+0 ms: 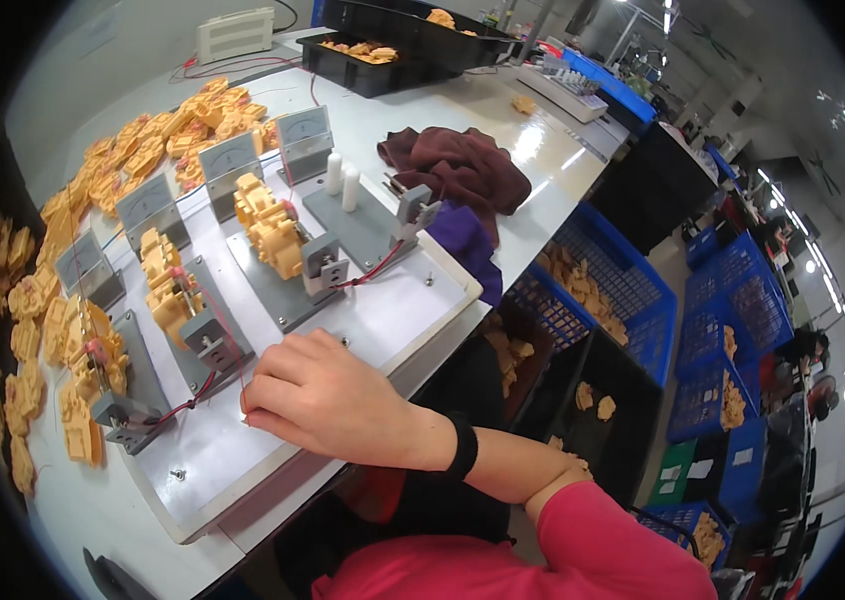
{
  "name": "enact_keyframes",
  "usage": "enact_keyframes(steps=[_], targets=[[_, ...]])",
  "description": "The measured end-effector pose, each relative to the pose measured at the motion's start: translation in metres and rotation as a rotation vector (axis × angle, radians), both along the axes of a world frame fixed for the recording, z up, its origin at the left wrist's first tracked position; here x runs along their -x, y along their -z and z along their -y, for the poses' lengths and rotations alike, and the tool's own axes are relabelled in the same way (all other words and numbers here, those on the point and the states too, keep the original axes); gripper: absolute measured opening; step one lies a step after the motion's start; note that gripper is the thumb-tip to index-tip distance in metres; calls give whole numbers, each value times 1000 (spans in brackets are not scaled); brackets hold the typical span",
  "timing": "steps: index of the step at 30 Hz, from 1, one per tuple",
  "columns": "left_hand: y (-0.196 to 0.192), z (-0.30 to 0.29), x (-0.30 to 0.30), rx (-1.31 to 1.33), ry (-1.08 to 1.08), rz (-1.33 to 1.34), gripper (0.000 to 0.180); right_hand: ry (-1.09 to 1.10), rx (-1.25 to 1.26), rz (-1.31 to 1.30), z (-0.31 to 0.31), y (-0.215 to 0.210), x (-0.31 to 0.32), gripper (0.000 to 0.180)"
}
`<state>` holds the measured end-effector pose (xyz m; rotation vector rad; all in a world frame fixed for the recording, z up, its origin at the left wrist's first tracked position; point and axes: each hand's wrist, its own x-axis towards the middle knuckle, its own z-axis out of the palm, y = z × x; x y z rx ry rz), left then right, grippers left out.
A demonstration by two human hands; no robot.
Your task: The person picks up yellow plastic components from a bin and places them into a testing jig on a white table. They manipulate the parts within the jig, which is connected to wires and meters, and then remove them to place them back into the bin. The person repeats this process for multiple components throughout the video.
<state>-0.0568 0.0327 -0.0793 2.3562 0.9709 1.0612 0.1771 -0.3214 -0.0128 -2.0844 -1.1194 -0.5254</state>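
My right hand (328, 400) is over the front edge of a white test board (398, 335), fingers curled and thumb and forefinger pinched. A thin red wire (227, 325) runs down to these fingertips. Beyond the hand, several grey fixtures stand in a row, each with a small meter panel (150, 206) behind it. Yellow plastic housings sit in three of them: one at the left (93, 345), another in the middle (171, 285) and a third (271, 225) farther right. The rightmost fixture (353, 225) carries two white pegs (351, 188) and no housing. My left hand is out of view.
Many loose yellow housings (133, 150) are heaped behind and left of the board. Dark red cloth (463, 170) and purple cloth (465, 245) lie at its right. Black trays (353, 75) stand at the back. Blue crates (633, 290) holding parts stand below the table's right edge.
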Motion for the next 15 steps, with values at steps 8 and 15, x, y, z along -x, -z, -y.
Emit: enact_keyframes(steps=[8,15], targets=[[-1,-1,3,70,35,27,38,12,-56,29,-3,6,1,14],[5,-11,3,92,38,-8,39,21,-98,45,-3,6,0,14]])
